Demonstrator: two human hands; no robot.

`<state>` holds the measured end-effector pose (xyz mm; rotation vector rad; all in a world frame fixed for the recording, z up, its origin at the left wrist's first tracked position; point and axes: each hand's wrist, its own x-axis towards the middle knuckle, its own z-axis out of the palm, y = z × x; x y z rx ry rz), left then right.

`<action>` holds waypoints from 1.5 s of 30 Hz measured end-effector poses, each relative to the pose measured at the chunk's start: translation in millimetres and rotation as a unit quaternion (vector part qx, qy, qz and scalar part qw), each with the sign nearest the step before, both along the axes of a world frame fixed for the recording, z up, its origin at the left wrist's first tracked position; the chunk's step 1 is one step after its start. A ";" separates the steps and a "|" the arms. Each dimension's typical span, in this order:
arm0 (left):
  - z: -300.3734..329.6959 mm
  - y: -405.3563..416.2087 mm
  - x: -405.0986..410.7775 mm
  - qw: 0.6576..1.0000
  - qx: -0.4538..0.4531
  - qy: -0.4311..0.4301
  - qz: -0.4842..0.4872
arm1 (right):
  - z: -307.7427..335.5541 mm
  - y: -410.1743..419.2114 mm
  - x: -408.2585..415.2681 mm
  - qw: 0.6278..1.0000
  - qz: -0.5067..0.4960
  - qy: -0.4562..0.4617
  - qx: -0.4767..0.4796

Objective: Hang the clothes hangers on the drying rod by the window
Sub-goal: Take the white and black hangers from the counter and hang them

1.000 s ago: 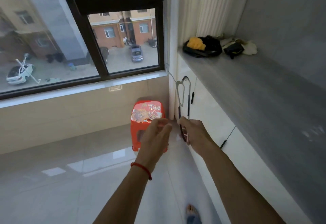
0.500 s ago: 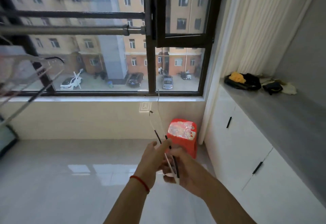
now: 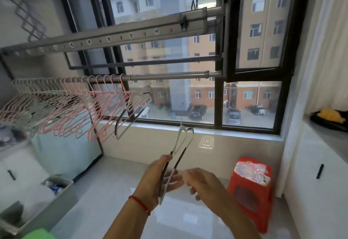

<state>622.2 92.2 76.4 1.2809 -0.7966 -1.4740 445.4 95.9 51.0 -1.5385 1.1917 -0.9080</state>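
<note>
1. Drying rod [image 3: 169,76]: round grey metal tube running across the window, below a perforated flat rail [image 3: 113,38]. Its right stretch is bare; the left is crowded.
2. Hung hangers [image 3: 71,107]: thin pink and pale wire frames, hooks packed close along the rod; the rightmost ones have dark-sleeved shoulders.
3. Red stool [image 3: 251,184]: glossy moulded plastic with a printed top, on pale shiny floor tiles, right of the hands.
4. Held hangers [image 3: 178,152]: slim white frames with black sleeved sections, seen nearly edge-on, hooks up, well below the rod.
5. Left hand [image 3: 160,180]: fingers curled round the lower part of the hangers, gripping. Right hand [image 3: 201,182]: blurred, just beside them; grip cannot be told.
6. Judgement: peel one frame off, lift hook-first to the bare stretch just right of the last hung hanger, and seat the hook fully. Thin wire tangles easily, so separate before raising.
</note>
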 end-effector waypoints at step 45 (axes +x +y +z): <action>75.4 -108.9 252.3 0.831 -0.269 -0.480 0.083 | 67.4 -196.7 242.1 0.969 -0.188 -0.061 -0.145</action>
